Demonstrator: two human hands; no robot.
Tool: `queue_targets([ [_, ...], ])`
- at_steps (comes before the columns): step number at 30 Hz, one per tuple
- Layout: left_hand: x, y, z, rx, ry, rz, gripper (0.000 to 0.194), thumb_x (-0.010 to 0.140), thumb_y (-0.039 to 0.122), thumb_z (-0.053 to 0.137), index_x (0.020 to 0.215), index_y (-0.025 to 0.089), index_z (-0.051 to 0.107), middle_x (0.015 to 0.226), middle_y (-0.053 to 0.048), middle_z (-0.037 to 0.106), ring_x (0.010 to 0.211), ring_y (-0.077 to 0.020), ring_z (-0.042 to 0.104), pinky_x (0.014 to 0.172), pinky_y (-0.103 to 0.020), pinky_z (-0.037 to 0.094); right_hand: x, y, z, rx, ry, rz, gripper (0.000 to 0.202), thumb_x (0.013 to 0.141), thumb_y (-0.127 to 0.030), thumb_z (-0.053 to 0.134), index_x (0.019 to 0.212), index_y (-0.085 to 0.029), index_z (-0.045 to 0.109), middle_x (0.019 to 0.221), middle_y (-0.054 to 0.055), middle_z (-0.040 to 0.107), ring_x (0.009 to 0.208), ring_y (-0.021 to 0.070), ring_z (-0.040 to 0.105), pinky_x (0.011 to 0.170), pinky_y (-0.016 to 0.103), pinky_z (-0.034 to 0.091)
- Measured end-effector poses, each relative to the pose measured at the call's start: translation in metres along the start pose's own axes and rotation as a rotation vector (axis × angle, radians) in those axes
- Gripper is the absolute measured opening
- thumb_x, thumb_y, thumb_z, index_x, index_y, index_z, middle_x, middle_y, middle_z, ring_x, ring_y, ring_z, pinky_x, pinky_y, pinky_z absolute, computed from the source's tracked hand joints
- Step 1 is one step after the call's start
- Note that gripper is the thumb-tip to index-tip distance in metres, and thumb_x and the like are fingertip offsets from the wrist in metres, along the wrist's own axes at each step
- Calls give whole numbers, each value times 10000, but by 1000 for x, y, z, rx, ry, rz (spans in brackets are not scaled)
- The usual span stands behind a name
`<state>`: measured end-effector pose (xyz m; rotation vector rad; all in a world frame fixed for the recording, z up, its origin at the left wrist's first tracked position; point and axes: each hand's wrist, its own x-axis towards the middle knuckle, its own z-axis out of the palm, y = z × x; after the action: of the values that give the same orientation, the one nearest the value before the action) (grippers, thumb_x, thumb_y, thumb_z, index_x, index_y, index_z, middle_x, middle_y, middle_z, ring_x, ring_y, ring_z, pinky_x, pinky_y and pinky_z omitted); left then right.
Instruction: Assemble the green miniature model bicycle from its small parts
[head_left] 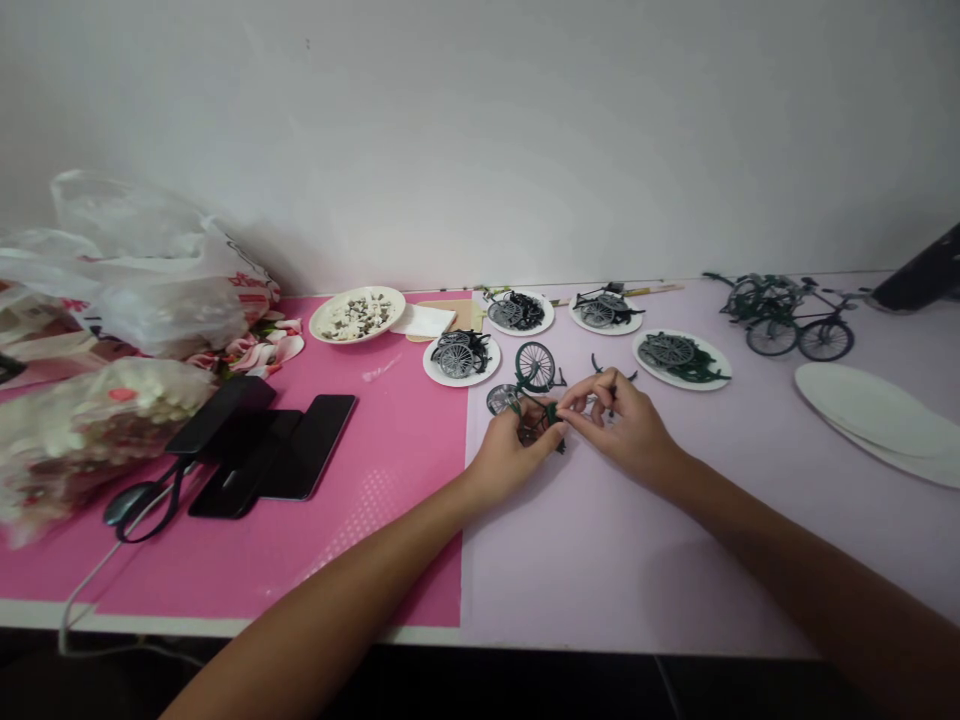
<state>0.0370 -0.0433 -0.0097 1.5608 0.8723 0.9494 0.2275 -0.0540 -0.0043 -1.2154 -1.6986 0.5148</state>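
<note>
A small dark green toy bicycle [535, 368] is held above the lilac tabletop, tilted, its wheels pointing away from me. My left hand [514, 445] is closed around its frame. At the right side of the frame, my right hand [619, 415] pinches with thumb and forefinger; whatever is between the fingertips is too small to make out. Behind that hand lies a loose dark part [600, 365], partly hidden by the fingers. Around the far side stand white plates of bicycle parts: one plate [429, 368] with grey wheels, another plate [724, 378] with wheels and green pieces.
Put-together toy bicycles [799, 325] stand at the right, near white plates [885, 410] and a black cylinder [919, 270]. On the pink left side are a bowl [322, 325] of small pieces, black phones [307, 450] and plastic bags [142, 290]. A wall rises behind.
</note>
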Motion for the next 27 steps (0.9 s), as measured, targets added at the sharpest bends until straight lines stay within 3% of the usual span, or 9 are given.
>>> queue_targets([
  [7,0,1,0,-10,-14,3,253,944,282,685,1143,132,641,965,-72,721,823,-158,650,783,-289,515,3,9,4,270,-18,169,611,816,-558,830,862,-286,284,897,39,722,865,232,698,629,331,537],
  [11,-1,-1,1,0,-21,-3,246,939,276,688,1136,136,642,937,-59,714,787,-146,641,774,-288,513,5,16,7,390,-56,202,651,794,-557,852,862,-288,263,870,10,689,862,212,699,710,345,589],
  [17,0,-3,1,-6,-15,6,269,933,286,703,1150,141,641,925,-57,716,798,-155,642,752,-282,504,5,22,8,423,-81,199,661,786,-565,857,870,-290,262,877,4,672,963,240,730,703,332,595],
  [27,0,0,0,-17,-28,4,305,930,313,703,1171,131,657,950,-65,721,786,-143,636,759,-278,505,7,25,8,431,-57,207,669,771,-553,878,870,-289,270,879,3,676,868,205,692,781,370,604],
])
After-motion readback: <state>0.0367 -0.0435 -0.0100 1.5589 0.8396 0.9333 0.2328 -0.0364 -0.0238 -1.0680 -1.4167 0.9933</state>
